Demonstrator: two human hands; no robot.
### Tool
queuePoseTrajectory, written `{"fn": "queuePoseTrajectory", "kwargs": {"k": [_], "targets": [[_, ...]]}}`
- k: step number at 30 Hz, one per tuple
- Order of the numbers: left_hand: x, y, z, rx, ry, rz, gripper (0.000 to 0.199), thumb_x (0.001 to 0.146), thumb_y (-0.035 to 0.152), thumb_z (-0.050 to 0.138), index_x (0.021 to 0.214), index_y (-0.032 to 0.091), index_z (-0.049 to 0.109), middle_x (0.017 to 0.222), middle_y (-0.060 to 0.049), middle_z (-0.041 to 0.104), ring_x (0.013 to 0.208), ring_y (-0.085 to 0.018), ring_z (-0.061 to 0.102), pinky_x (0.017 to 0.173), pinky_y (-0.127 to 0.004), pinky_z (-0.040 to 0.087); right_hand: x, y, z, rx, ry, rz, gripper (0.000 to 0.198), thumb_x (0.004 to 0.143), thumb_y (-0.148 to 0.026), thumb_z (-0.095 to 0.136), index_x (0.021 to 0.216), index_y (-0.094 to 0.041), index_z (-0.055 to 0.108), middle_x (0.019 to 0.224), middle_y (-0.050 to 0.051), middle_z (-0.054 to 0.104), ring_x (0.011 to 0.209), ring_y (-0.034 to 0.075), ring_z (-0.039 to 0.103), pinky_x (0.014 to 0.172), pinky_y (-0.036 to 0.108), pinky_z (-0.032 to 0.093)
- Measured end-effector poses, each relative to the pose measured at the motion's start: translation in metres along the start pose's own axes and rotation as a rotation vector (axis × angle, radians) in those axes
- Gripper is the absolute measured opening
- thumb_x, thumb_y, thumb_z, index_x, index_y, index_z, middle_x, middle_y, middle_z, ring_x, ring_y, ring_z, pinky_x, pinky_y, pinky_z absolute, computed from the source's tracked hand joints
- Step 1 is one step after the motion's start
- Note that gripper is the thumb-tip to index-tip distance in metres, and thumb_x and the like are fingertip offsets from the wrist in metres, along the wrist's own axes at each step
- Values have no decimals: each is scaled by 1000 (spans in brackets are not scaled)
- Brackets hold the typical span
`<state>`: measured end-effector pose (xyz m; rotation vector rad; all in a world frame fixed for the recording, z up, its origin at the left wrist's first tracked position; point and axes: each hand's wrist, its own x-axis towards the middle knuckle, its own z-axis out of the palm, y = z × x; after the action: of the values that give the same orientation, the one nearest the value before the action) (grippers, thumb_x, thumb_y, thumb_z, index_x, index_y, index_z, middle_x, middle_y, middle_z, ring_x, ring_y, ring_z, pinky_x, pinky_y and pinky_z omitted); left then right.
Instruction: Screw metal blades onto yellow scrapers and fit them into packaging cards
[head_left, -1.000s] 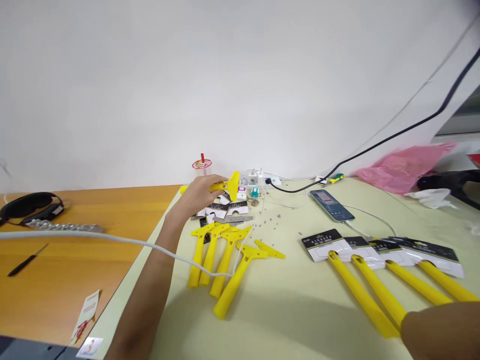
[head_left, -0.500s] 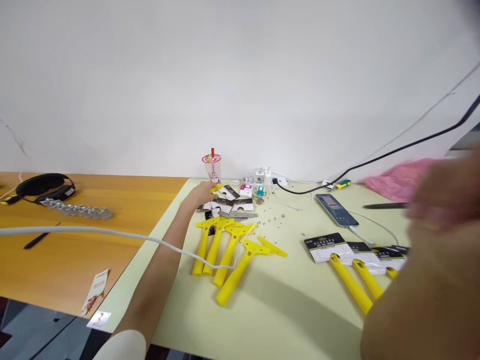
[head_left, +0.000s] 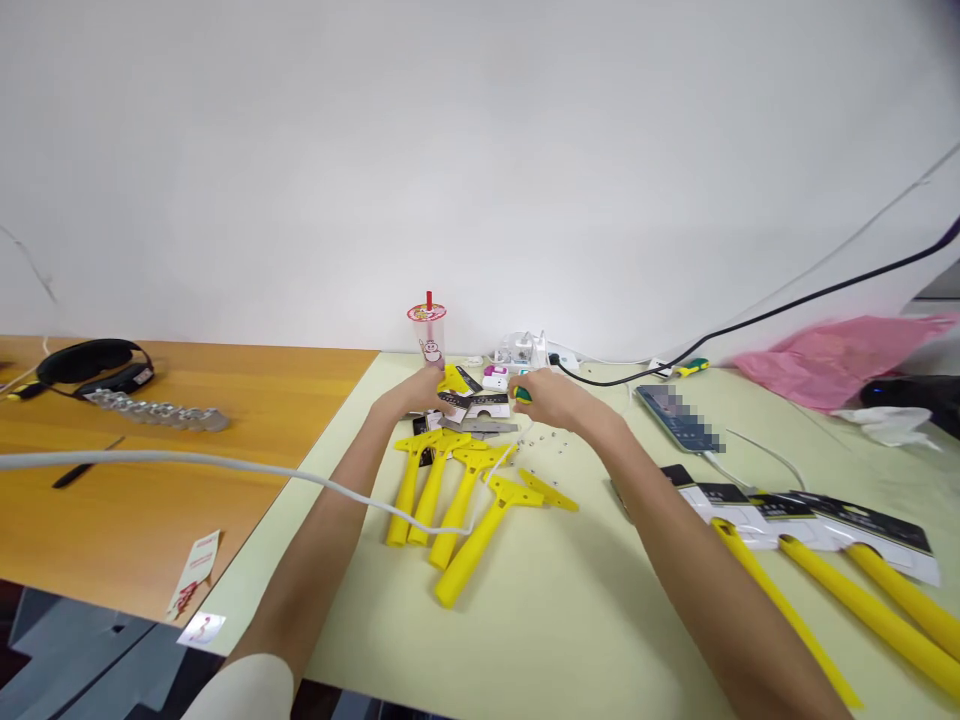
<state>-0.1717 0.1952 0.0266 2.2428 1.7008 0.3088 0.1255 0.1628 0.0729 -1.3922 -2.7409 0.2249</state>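
Note:
My left hand is closed at the back of the pale table, pinching a yellow plastic scraper part above black-and-white packaging cards. My right hand is closed around a screwdriver with a green-and-yellow handle; its tip is hidden or too small to make out. The hands are a short gap apart. Nearer me lie several yellow scraper handles in a row, beside a loose yellow plate. Flat grey blades lie behind them, and tiny screws are scattered to the right.
A lidded cup with a red straw stands behind my left hand. A power strip, a phone and a pink bag lie along the back. Carded scrapers lie at right. A white cable crosses the foreground.
My right hand has swung from close by the camera at far right to the back middle, near my left hand. My left hand has shifted slightly right; more of the yellow part shows.

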Motion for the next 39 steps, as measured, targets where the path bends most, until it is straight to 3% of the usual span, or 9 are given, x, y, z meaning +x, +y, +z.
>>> {"fn": "queuePoseTrajectory", "kwargs": {"k": [8,14,20,24,28,32,39], "targets": [[13,28,33,-16,-217,107,38,66,42,94,87,17,75,92,-9,78,85,-27,71,75,-31,51,20,-17,48,-84,-84,-48,40,97,-25,77,135,-14,74,130,21,77,124,35,72,91,33,53],[9,29,29,-58,-255,147,20,73,31,85,78,18,70,81,-6,75,74,-23,66,67,-30,45,23,-27,59,-44,-136,-126,37,98,-30,76,133,-17,75,129,18,78,117,32,75,88,30,52],[0,25,2,-106,-154,136,14,75,28,77,83,18,71,85,-7,76,79,-23,68,71,-31,47,23,-33,57,15,-113,-164,24,105,-32,67,118,-14,77,120,18,79,110,30,75,83,29,48],[-9,18,-22,-130,-33,130,19,79,29,71,94,17,73,95,-7,78,87,-24,69,77,-31,50,25,-41,60,55,-131,-189,20,101,-34,71,109,-16,77,114,14,81,105,28,75,78,28,45],[-19,21,-40,-144,66,115,22,82,33,71,97,16,74,101,-9,80,90,-25,70,78,-32,50,29,-45,64,81,-153,-178,23,99,-32,74,115,-17,76,119,14,80,108,28,74,77,27,46],[-24,32,-46,-183,110,125,26,83,39,77,95,16,76,96,-8,80,87,-25,71,79,-32,51,34,-46,67,85,-188,-149,33,99,-34,74,125,-13,72,126,16,78,111,28,74,80,27,49],[-27,46,-43,-201,138,146,23,86,38,77,98,18,80,100,-8,81,92,-26,72,81,-32,53,36,-44,71,62,-282,-91,30,105,-42,68,112,-13,73,111,10,78,93,20,73,86,36,58]]}}
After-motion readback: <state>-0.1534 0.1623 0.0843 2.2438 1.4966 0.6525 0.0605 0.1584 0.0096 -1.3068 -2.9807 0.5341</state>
